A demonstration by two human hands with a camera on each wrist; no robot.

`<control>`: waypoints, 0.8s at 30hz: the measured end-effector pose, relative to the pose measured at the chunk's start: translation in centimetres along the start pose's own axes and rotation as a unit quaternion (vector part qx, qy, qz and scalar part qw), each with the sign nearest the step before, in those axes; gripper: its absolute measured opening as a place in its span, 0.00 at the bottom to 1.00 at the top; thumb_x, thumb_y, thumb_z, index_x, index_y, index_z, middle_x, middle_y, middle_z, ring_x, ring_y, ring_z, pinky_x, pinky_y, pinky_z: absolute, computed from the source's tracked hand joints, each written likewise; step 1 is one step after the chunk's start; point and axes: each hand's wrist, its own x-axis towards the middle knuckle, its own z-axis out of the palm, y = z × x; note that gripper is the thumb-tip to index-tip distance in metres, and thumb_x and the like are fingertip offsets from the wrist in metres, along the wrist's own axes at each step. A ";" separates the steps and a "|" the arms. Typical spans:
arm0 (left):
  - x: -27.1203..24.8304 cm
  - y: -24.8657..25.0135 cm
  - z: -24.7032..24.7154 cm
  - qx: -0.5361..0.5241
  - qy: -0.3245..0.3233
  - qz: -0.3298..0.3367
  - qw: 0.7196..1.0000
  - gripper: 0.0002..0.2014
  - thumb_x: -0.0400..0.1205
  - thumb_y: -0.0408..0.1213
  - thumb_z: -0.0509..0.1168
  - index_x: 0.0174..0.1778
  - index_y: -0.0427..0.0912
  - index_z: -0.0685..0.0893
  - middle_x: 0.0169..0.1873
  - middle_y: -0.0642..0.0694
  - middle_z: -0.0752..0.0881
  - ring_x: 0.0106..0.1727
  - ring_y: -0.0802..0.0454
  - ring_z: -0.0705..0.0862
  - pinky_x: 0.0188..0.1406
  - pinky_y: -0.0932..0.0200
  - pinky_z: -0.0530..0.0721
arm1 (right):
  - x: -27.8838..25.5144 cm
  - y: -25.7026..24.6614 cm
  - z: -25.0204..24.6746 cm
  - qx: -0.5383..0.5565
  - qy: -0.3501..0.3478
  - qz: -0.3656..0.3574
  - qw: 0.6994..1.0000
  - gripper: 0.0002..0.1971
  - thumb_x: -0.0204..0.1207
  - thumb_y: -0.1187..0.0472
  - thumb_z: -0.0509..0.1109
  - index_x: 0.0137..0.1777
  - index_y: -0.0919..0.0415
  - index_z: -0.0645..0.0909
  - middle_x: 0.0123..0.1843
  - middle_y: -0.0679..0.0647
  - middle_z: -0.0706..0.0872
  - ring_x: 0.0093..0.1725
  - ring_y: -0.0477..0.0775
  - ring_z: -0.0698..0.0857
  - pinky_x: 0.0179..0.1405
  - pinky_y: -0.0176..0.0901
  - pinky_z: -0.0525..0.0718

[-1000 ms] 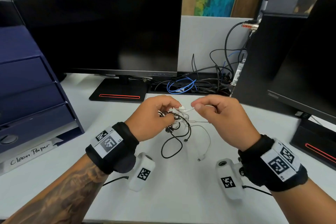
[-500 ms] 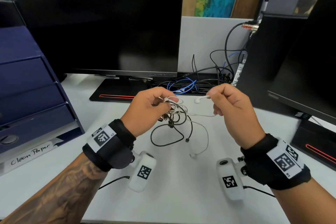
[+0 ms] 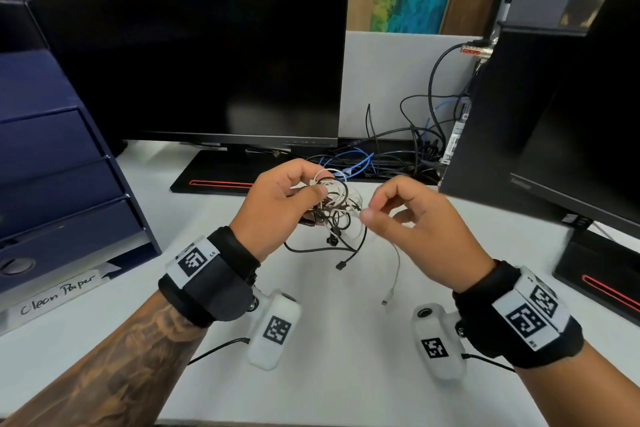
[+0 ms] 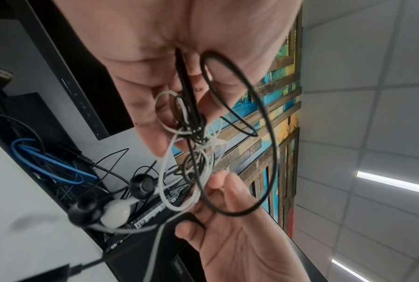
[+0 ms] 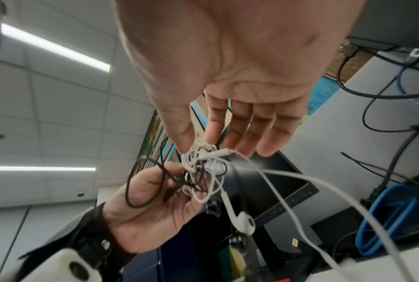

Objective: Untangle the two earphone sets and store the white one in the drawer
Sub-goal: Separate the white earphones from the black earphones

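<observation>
My left hand (image 3: pixel 277 204) holds a knot of black and white earphone cables (image 3: pixel 332 204) above the white desk (image 3: pixel 329 357); its fingers (image 4: pixel 155 118) curl round the black loops (image 4: pixel 263 133). My right hand (image 3: pixel 415 218) is close on the right, and its thumb and forefinger (image 5: pixel 186 137) pinch the white cable (image 5: pixel 203 158) at the knot. A white earbud (image 5: pixel 242 219) dangles free below, beside two black earbuds (image 4: pixel 143 186). A black plug end (image 3: pixel 341 265) and a white plug end (image 3: pixel 386 300) hang toward the desk. The blue drawer unit (image 3: pixel 52 184) stands at the left, all drawers closed.
A large monitor (image 3: pixel 194 52) stands behind the hands, its base (image 3: pixel 214 180) just beyond them. A second monitor (image 3: pixel 571 132) is close on the right. Loose black and blue cables (image 3: pixel 363 163) lie at the back. A label reading "Clean Paper" (image 3: pixel 55 295) lies under the drawer unit.
My right hand let go of the white earbud it had pulled out to the right. It moved back left to the knot and now pinches the white cable there. The left hand hardly moved.
</observation>
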 end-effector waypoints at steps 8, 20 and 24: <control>-0.1 0.1 0.1 -0.024 -0.013 -0.015 1.000 0.05 0.86 0.27 0.63 0.53 0.34 0.84 0.40 0.40 0.87 0.38 0.48 0.90 0.36 0.47 0.91 | 0.2 0.5 -0.1 -0.018 0.016 0.009 1.000 0.06 0.82 0.65 0.72 0.46 0.53 0.83 0.42 0.45 0.87 0.43 0.47 0.85 0.46 0.38 0.83; -0.4 0.5 0.8 -0.053 -0.032 -0.038 0.997 0.03 0.86 0.26 0.64 0.54 0.31 0.80 0.34 0.47 0.86 0.36 0.50 0.84 0.38 0.44 0.91 | -0.2 0.1 0.8 0.048 -0.021 0.017 0.998 0.03 0.84 0.62 0.71 0.55 0.56 0.85 0.41 0.58 0.89 0.40 0.58 0.86 0.45 0.46 0.84; -0.4 0.4 0.7 -0.011 -0.034 -0.036 0.999 0.03 0.86 0.27 0.64 0.53 0.35 0.82 0.35 0.48 0.84 0.37 0.50 0.83 0.37 0.44 0.89 | 0.0 0.1 0.4 0.088 0.007 0.029 0.996 0.04 0.85 0.63 0.70 0.49 0.62 0.84 0.35 0.54 0.89 0.38 0.49 0.87 0.45 0.43 0.85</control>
